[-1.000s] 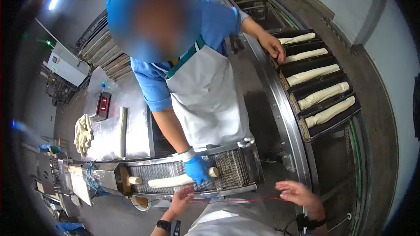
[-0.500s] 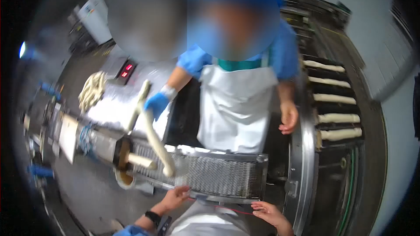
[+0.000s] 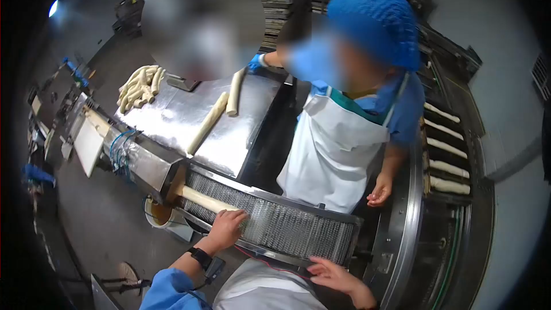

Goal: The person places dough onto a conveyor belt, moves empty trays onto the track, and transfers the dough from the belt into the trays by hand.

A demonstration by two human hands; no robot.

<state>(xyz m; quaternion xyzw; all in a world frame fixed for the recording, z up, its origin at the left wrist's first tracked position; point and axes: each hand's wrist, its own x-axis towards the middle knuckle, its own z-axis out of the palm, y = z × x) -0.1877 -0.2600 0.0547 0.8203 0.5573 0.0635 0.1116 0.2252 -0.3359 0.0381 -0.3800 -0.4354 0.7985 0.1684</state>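
Lying on the mesh conveyor (image 3: 293, 228) beside a steel table (image 3: 172, 129), dough (image 3: 204, 199) is touched by the left hand (image 3: 227, 228), grip unclear. The right hand (image 3: 334, 275) is open.

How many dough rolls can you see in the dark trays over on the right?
5, side by side: the farthest roll, the second roll, the middle roll, the fourth roll, the nearest roll. The co-worker may hide more.
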